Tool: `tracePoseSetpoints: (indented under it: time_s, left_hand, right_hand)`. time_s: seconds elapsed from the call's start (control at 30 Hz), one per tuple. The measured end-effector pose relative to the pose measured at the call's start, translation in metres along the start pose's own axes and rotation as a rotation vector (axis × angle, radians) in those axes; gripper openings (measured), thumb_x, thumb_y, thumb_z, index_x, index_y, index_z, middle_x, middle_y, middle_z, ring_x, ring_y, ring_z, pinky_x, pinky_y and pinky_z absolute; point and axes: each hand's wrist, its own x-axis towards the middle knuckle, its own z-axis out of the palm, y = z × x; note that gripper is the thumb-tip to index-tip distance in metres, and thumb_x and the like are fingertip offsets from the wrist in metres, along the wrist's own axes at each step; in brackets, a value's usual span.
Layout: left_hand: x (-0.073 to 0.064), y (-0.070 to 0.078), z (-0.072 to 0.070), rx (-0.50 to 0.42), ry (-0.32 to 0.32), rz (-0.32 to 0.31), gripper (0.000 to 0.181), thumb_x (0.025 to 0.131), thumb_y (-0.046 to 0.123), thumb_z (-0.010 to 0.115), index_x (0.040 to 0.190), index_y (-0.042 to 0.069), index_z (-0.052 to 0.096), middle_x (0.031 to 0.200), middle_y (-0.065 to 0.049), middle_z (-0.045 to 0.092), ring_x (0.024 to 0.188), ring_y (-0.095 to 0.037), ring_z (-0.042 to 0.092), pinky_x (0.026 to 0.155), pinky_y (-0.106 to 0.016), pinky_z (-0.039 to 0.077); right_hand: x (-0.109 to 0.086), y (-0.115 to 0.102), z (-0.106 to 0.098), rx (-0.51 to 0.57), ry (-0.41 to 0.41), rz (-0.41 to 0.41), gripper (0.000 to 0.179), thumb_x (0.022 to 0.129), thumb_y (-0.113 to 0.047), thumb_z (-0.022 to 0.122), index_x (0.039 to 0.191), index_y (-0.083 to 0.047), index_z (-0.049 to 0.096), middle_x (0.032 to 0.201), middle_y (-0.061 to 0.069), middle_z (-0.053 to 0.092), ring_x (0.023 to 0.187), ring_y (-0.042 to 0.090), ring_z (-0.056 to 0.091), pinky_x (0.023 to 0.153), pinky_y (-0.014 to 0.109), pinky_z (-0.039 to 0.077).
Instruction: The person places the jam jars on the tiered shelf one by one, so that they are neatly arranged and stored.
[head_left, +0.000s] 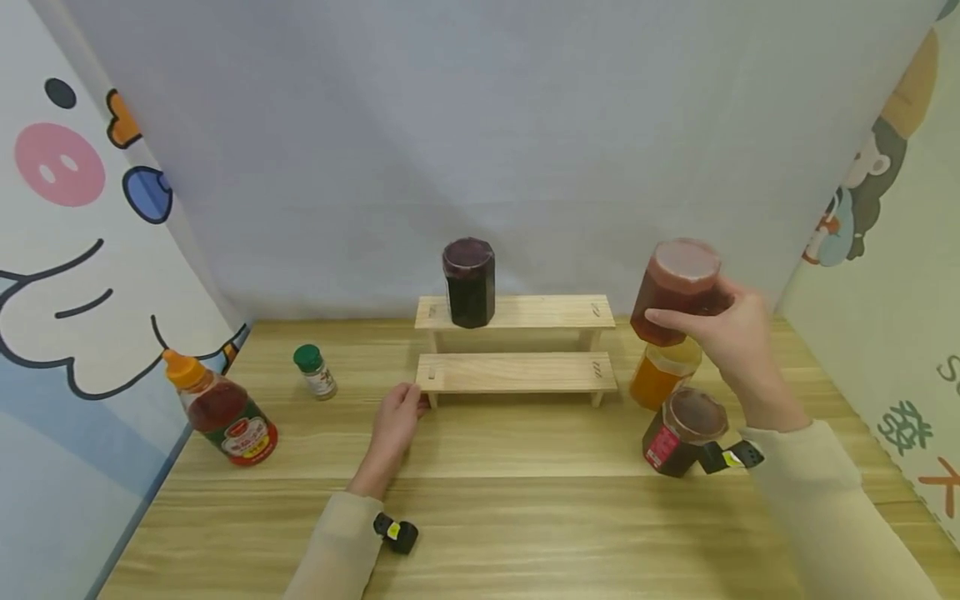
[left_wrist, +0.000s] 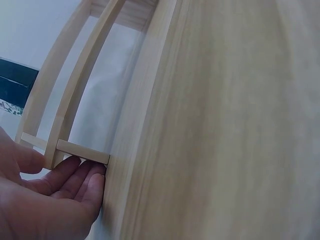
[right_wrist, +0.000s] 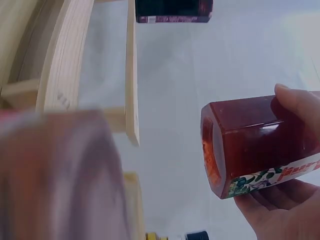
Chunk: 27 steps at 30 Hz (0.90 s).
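Observation:
My right hand (head_left: 738,346) grips an octagonal jar of red jam (head_left: 660,292), lifted above the table at the right. Thumb and fingers lie on opposite sides of that jar in the right wrist view, where part of a colourful label shows. Just below it stand an orange jar (head_left: 654,382) and a dark jar with a pink label (head_left: 667,442). At the left end of a two-step wooden rack (head_left: 517,372), my left hand (head_left: 393,421) holds the lower step, its thumb on the board end and fingers curled at the leg. Another dark jar (head_left: 471,287) stands on the upper step's left part.
To the left, a small green-capped shaker (head_left: 317,375) and a squeeze bottle with an orange cap (head_left: 228,412) stand on the wooden table (head_left: 517,525). A grey backdrop (head_left: 480,150) rises behind the rack, with printed panels at both sides. Something blurred (right_wrist: 65,175) fills the right wrist view's lower left.

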Motion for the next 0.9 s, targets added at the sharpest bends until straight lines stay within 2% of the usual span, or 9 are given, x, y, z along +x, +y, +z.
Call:
tracePoseSetpoints:
  time_s: [0.2, 0.37, 0.63, 0.9]
  left_hand:
    - [0.0, 0.0, 0.0, 0.0, -0.004, -0.001, 0.035, 0.104, 0.019, 0.036, 0.115, -0.008, 0.055, 0.12, -0.023, 0.055, 0.109, -0.032, 0.055, 0.096, -0.04, 0.046]
    - [0.0, 0.0, 0.0, 0.004, -0.003, -0.003, 0.036, 0.104, 0.02, 0.036, 0.115, -0.008, 0.056, 0.12, -0.023, 0.055, 0.109, -0.032, 0.055, 0.095, -0.04, 0.046]
    - [0.0, 0.0, -0.001, 0.023, 0.001, -0.011, 0.036, 0.104, 0.021, 0.037, 0.115, -0.007, 0.056, 0.121, -0.023, 0.056, 0.108, -0.032, 0.056, 0.095, -0.041, 0.046]
    - [0.0, -0.001, 0.0, 0.016, 0.013, -0.001, 0.035, 0.104, 0.02, 0.037, 0.113, -0.007, 0.057, 0.12, -0.023, 0.056, 0.107, -0.032, 0.056, 0.094, -0.04, 0.047]
  right_hand:
    - [0.001, -0.007, 0.025, 0.042, 0.001, 0.005, 0.06, 0.069, -0.02, 0.088, 0.123, -0.011, 0.062, 0.114, 0.005, 0.063, 0.1, 0.018, 0.059, 0.08, 0.022, 0.051]
    - [0.004, -0.005, 0.044, 0.063, 0.006, -0.029, 0.061, 0.068, -0.019, 0.089, 0.122, -0.011, 0.063, 0.113, 0.006, 0.064, 0.1, 0.018, 0.06, 0.083, 0.025, 0.051]
    - [0.008, -0.001, 0.067, 0.041, -0.002, -0.006, 0.062, 0.067, -0.027, 0.089, 0.12, -0.01, 0.063, 0.111, 0.006, 0.065, 0.099, 0.017, 0.059, 0.084, 0.03, 0.051]
    - [0.014, 0.001, 0.088, 0.068, 0.005, -0.023, 0.06, 0.067, -0.025, 0.089, 0.12, -0.008, 0.064, 0.11, 0.008, 0.065, 0.099, 0.017, 0.059, 0.084, 0.032, 0.051]
